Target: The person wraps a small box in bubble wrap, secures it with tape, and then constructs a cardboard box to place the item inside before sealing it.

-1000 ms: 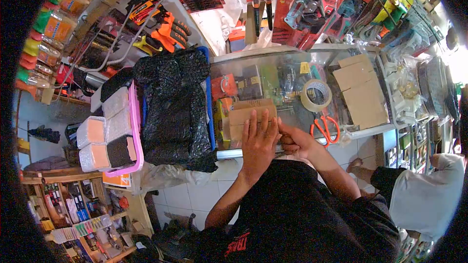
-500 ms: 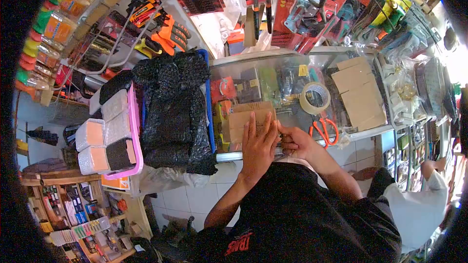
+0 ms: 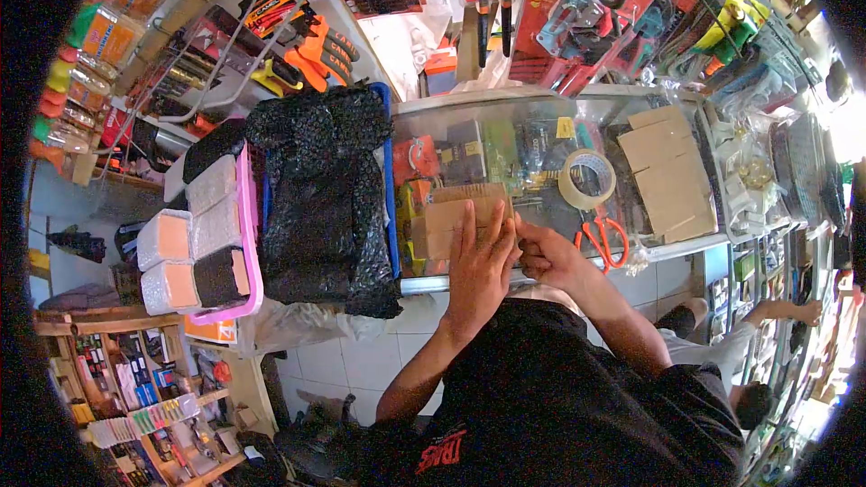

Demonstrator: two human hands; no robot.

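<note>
A small brown cardboard piece (image 3: 439,220) lies near the front edge of the glass counter. My left hand (image 3: 481,261) rests flat on its right part, fingers stretched out and slightly spread. My right hand (image 3: 548,257) is at the cardboard's right edge, close to my left fingers, with its fingers curled in a pinch. Whatever it grips, if anything, is hidden. Just beyond my right hand lie a roll of tape (image 3: 586,179) and orange-handled scissors (image 3: 603,243) on the glass.
A larger flat cardboard sheet (image 3: 669,176) lies to the right on the glass counter (image 3: 532,108). At left stand a blue crate (image 3: 393,234) with black bubble wrap and a pink basket (image 3: 252,280) of wrapped boxes. Tools hang behind. Another person's leg (image 3: 681,317) shows at right.
The view has shifted slightly. My left hand stays flat on the cardboard and my right hand stays curled at its edge. The person at right has changed position.
</note>
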